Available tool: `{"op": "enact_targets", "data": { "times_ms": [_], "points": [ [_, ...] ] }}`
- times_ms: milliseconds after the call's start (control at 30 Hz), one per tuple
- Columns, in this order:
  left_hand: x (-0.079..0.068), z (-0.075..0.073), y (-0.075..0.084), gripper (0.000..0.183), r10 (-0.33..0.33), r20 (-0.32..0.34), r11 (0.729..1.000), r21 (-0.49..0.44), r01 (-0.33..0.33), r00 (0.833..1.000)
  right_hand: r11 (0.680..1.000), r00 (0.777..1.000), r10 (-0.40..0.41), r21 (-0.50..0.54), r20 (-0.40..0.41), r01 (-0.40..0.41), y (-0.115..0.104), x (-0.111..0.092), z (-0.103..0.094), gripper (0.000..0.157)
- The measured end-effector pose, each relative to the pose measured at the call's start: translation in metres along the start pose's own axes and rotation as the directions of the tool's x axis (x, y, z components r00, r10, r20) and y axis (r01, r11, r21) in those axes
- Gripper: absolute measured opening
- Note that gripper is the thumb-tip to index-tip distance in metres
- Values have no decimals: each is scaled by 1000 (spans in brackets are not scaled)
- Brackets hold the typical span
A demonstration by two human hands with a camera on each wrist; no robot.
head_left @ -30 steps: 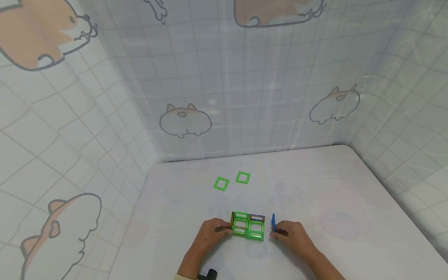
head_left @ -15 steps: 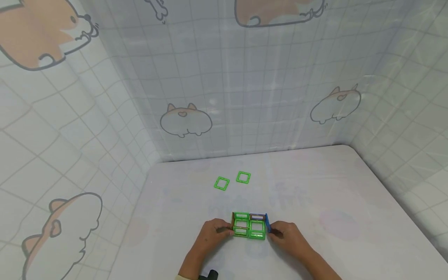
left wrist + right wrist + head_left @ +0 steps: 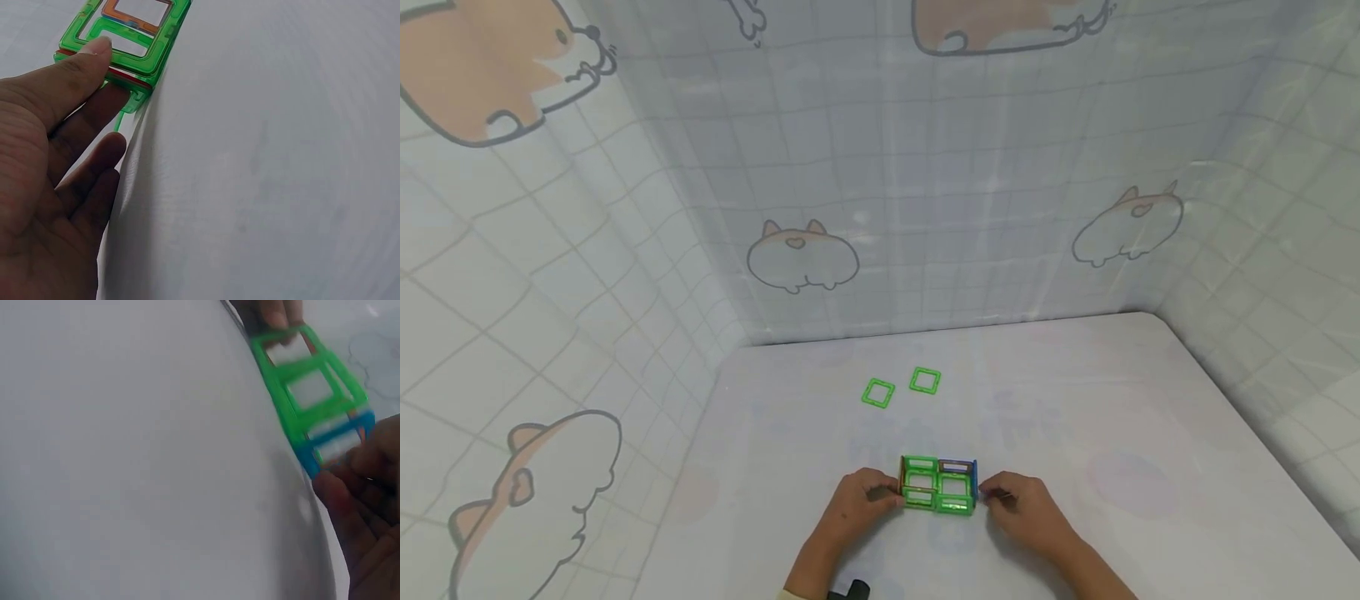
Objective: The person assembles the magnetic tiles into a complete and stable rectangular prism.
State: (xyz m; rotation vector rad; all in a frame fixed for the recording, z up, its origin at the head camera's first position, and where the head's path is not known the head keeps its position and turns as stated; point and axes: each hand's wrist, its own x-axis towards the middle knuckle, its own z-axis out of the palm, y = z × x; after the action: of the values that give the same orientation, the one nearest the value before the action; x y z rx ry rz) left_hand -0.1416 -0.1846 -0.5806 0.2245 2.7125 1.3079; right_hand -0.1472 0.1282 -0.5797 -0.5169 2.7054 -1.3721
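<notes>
A small two-cell box of magnetic tiles (image 3: 937, 483), mostly green with a few orange-brown and purple ones, stands on the table between both hands. My left hand (image 3: 857, 500) grips its left end, thumb (image 3: 87, 59) over the green frame and a finger beneath it in the left wrist view. A blue magnetic tile (image 3: 337, 439) stands upright against the box's right end, lined up with it. My right hand (image 3: 1021, 504) pinches this tile near its lower edge with thumb (image 3: 334, 494) and fingers.
Two loose green square tiles (image 3: 878, 392) lie farther back on the white table (image 3: 1060, 400). Grid-patterned curtains (image 3: 955, 167) with cartoon dogs surround the table on the back and sides. A black object (image 3: 856, 590) shows by the left wrist.
My right hand has brought the blue tile leftward from beside the box until it stands flush with the right end. The left hand keeps its grip on the left end.
</notes>
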Motion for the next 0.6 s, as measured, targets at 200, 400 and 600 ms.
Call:
{"op": "enact_targets", "data": {
  "times_ms": [200,400,600],
  "points": [
    [-1,1,-5,29,5,2,1000,17,-5,1000,992,982,101,-56,-162,-112,18,24,-12,17],
    [0,0,-7,28,-21,15,1000,-17,21,1000,992,981,39,-110,-188,-61,33,63,-18,23],
    [1,1,-6,27,-26,15,999,-26,26,1000,980,991,23,-193,-130,-48,37,105,-16,47]
  ]
}}
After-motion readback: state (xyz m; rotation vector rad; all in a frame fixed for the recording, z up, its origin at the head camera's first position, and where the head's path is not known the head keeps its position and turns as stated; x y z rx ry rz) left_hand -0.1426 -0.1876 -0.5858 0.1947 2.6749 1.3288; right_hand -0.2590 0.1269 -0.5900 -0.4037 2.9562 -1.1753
